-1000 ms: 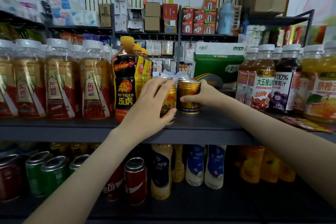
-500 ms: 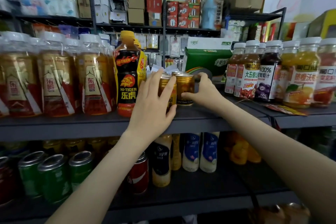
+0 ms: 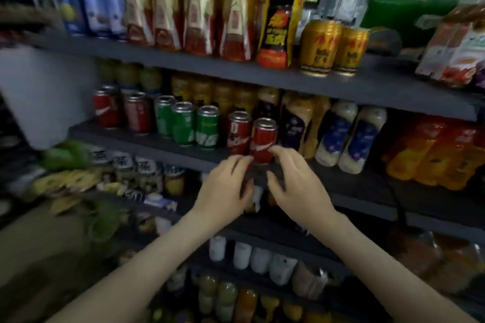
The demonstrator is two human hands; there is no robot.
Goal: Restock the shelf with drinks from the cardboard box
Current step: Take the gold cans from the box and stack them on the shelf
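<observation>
Both hands are coming down off the two gold cans (image 3: pixel 333 48) they were steadying a second ago, and the whole view is dipping with them, so the lower racks are now showing. Those cans are standing upright on the upper shelf (image 3: pixel 367 86), side by side and touching, just to the right of a black bottle (image 3: pixel 275 23) with a yellow edge. Nobody is touching them now.

Further left on that shelf, a row of plastic-wrapped bottles (image 3: pixel 183 8) with gold and red labels is standing shoulder to shoulder.

The left hand (image 3: pixel 225 189) and the right hand (image 3: pixel 296 186) are hovering close together in front of the middle shelf (image 3: pixel 147 144), level with its front lip. Their fingers (image 3: pixel 280 152) are hanging loosely bent and a little spread, released, with nothing gripped in either hand as far as the blur is letting me see. The right index tip is lying just beside the base of the nearest of the red cans (image 3: pixel 263 140); whether it is touching, I cannot tell.

Green cans (image 3: pixel 207 127) are sitting left of the red ones, pale bottles with blue labels (image 3: pixel 338 134) are leaning to the right, and orange bottles (image 3: pixel 430 155) are lying beyond those.
</observation>
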